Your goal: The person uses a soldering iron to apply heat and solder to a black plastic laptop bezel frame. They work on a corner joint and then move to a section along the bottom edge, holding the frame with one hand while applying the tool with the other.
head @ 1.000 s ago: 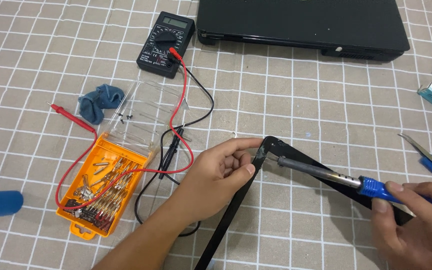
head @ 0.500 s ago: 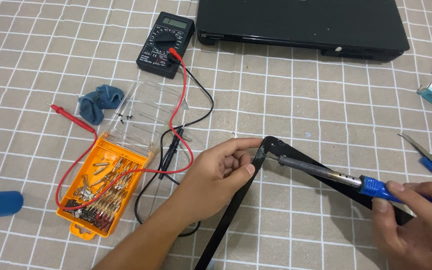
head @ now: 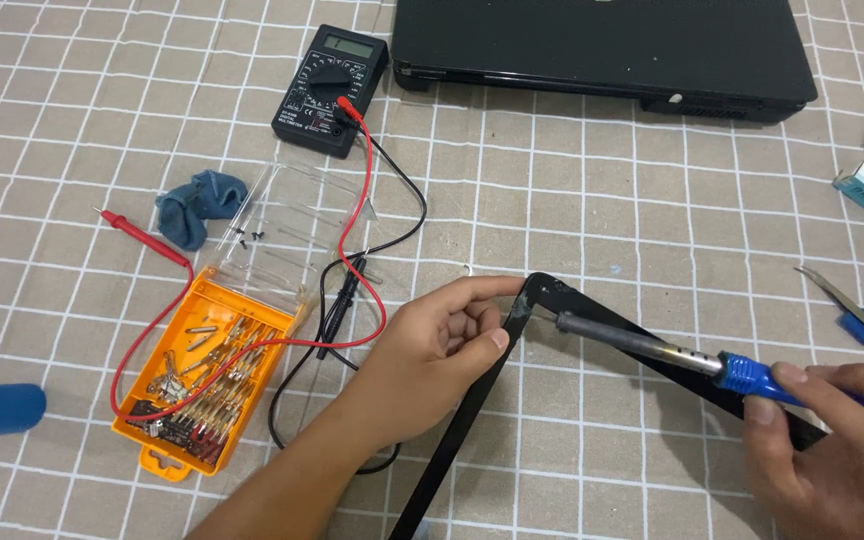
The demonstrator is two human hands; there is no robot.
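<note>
The left hand point(head: 442, 345) pinched the corner of a black frame point(head: 542, 300) near the middle of the desk point(head: 592, 200). The right hand point(head: 837, 455) gripped a blue-handled soldering iron point(head: 652, 350), its tip touching that corner.

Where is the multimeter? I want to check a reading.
In the head view the multimeter lies at the upper left of centre on the checked cloth, just left of the black laptop and above the clear lid.

Two bare, sleeveless forearms
</note>
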